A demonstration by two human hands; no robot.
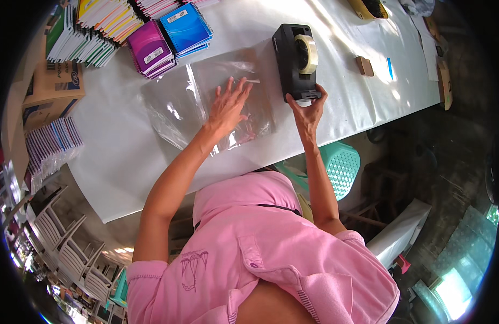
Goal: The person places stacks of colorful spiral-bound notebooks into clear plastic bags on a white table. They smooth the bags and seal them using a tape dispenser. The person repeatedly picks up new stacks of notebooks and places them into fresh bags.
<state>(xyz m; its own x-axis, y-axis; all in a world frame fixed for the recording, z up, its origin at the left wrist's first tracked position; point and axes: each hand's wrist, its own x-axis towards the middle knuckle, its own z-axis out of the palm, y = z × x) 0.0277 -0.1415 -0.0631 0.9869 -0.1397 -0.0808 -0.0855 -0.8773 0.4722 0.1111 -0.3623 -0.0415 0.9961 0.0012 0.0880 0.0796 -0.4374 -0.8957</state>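
My left hand [228, 108] lies with spread fingers on a clear plastic bag [179, 110], which is spread flat and wrinkled over the table. To its right stands a black tape dispenser [286, 59] with a roll of clear tape [309, 54] in it. The near end of the dispenser, by its cutter, is gripped by my right hand [307, 114], thumb on the left side and fingers on the right. Whether a piece of tape is between those fingers, I cannot make out.
Beyond the bag sit purple notebooks [150, 49] and blue notebooks [185, 27], with taller stacks of notebooks [106, 19] at the far left. A cardboard box [55, 89] stands at the left edge. A small brown block [364, 66] lies right of the dispenser. Below the table is a green stool [341, 167].
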